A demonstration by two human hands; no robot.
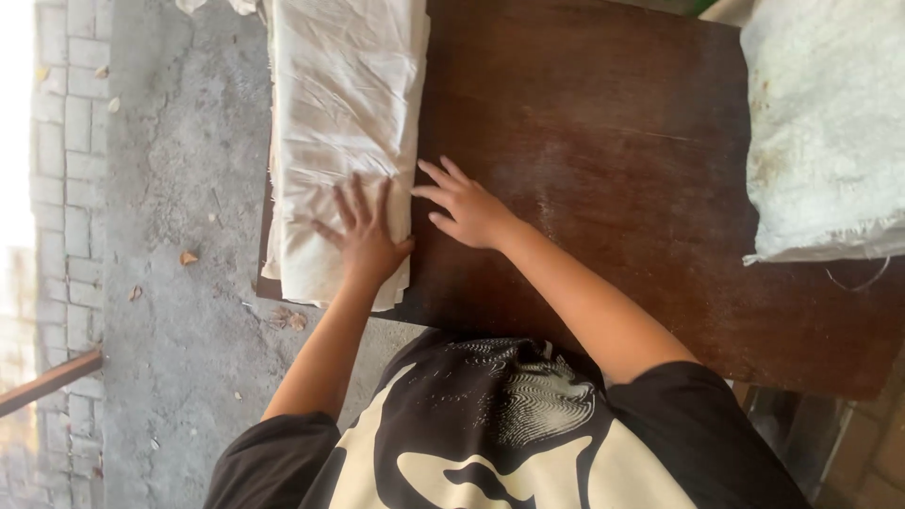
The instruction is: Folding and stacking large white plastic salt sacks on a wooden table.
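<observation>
Under the left hand (366, 236): a folded stack of cream, creased cotton cloth (344, 113), palm flat, fingers spread, pressing its near end; grip not closed on anything. Right hand (467, 209) just beside, fingers spread, fingertips at the cloth's right edge, palm on the dark brown wooden tabletop (603, 160). Cloth's long axis runs away from the person, along the tabletop's left edge; its bulk lies beyond both hands. Both forearms extended forward, left nearer the cloth. White coarse sack (825, 132) well apart, far right.

Cream cloth (344, 104) creased, matt; table (613, 141) dark wood, scuffed; white sack (825, 123) coarse woven.
</observation>
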